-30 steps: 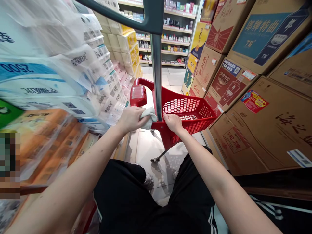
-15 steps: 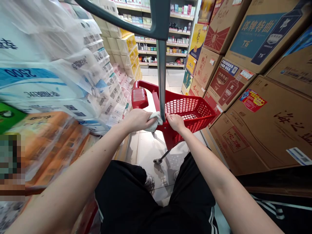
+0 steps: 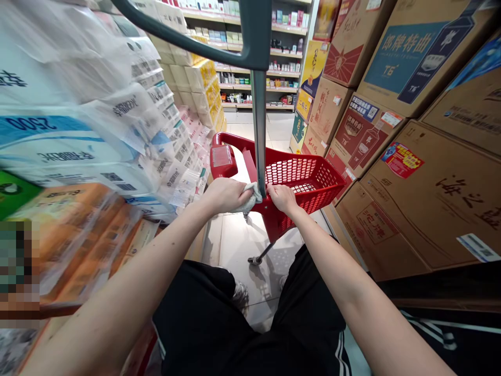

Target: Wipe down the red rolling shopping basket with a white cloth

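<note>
One cloth [image 3: 255, 194], one cart [image 3: 318, 195]

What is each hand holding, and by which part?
The left hand grips a bunched pale cloth by its left part, beside the metal pole; the right hand grips the red cart by its near end.

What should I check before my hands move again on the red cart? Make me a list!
1. Left hand holding the cloth: ok, the cloth is bunched in its grip.
2. Right hand on the red cart: ok, just right of the metal pole.
3. Hands apart: ok, the pole's foot lies between them.
4. Nearest wheel on the floor: ok, it looks set down.
5. Cart not touching the cartons: cannot tell, its far end overlaps them in view.
6. Cloth damp: cannot tell.
</note>
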Demonstrator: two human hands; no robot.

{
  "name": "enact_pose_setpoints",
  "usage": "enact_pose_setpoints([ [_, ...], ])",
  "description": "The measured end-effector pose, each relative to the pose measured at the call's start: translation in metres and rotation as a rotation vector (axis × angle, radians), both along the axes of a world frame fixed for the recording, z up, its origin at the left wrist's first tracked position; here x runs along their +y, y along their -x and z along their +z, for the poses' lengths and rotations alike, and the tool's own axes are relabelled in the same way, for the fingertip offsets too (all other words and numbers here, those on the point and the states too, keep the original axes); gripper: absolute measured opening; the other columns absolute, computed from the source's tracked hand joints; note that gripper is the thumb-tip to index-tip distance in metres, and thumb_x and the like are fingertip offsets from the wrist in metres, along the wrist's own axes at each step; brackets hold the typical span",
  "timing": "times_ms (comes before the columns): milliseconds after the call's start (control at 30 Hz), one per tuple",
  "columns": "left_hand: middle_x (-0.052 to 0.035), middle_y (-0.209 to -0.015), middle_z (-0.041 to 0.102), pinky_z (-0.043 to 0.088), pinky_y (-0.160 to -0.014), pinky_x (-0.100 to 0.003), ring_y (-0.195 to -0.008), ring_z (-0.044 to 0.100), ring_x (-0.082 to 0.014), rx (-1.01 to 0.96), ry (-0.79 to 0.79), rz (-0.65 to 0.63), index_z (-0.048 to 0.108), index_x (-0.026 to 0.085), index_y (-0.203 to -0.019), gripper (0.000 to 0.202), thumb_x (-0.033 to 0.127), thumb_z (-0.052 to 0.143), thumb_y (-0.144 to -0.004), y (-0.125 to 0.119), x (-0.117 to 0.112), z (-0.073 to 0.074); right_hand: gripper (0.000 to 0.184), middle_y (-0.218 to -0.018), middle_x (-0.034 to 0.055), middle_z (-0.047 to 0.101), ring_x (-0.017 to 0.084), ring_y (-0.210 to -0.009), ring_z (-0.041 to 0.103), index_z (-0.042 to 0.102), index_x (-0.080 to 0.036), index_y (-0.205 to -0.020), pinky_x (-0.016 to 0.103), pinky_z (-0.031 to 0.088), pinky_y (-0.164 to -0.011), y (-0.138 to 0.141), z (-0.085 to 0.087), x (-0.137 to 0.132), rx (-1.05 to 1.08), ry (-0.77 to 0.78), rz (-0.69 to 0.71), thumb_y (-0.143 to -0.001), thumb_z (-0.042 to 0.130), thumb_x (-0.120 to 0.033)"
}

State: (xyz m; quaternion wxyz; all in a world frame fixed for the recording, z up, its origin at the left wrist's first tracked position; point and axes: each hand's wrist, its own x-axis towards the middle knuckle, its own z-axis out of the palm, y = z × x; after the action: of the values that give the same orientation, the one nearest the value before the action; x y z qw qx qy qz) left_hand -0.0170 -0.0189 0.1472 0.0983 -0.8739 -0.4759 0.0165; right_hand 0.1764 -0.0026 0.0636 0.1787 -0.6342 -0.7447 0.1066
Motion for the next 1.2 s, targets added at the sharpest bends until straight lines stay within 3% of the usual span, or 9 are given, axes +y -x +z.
enact_pose_setpoints([
  [367,-0.0102,-0.077,0.068,0.037,-0.062,-0.031,-0.071,0.062,-0.0219,-0.178,-0.208,0.002,0.065,0.018,-0.081,0.053,0.046,0.021,-0.091,0.001,-0.012,-0.016,0.056,-0.094,0.004,0.071,0.019,-0.087,0.062,0.07,-0.023,-0.085,0.025,0.034,-0.067,-0.004,0.002,0.004,-0.011,0.022,0.0,-0.096,0.019,-0.043],
  [567,-0.0108,-0.073,0.068,0.034,-0.057,-0.031,-0.068,0.062,-0.0227,-0.096,-0.128,0.066,0.066,0.017,-0.077,0.057,0.048,0.02,-0.09,0.001,-0.001,-0.009,0.052,-0.099,0.006,0.07,0.023,-0.091,0.062,0.07,-0.022,-0.087,0.026,0.037,-0.07,0.002,0.009,0.01,-0.019,0.113,0.0,-0.095,0.024,-0.044],
  [900,-0.0122,-0.08,0.07,0.037,-0.059,-0.031,-0.074,0.064,-0.024,-0.111,-0.105,0.114,0.068,0.017,-0.083,0.059,0.048,0.019,-0.09,0.0,0.0,-0.007,0.07,-0.095,0.0082,0.07,0.02,-0.091,0.062,0.07,-0.02,-0.086,0.026,0.038,-0.075,0.009,0.007,0.001,-0.017,0.003,0.006,-0.097,0.007,-0.047],
  [1200,-0.0146,-0.092,0.07,0.043,-0.064,-0.032,-0.084,0.065,-0.0284,0.051,0.198,0.153,0.069,0.016,-0.083,0.057,0.049,0.023,-0.085,-0.017,0.024,0.001,0.072,-0.097,0.009,0.07,0.022,-0.093,0.062,0.07,-0.019,-0.089,0.028,0.039,-0.077,0.009,0.01,0.001,-0.002,0.029,0.01,-0.096,0.006,-0.051],
])
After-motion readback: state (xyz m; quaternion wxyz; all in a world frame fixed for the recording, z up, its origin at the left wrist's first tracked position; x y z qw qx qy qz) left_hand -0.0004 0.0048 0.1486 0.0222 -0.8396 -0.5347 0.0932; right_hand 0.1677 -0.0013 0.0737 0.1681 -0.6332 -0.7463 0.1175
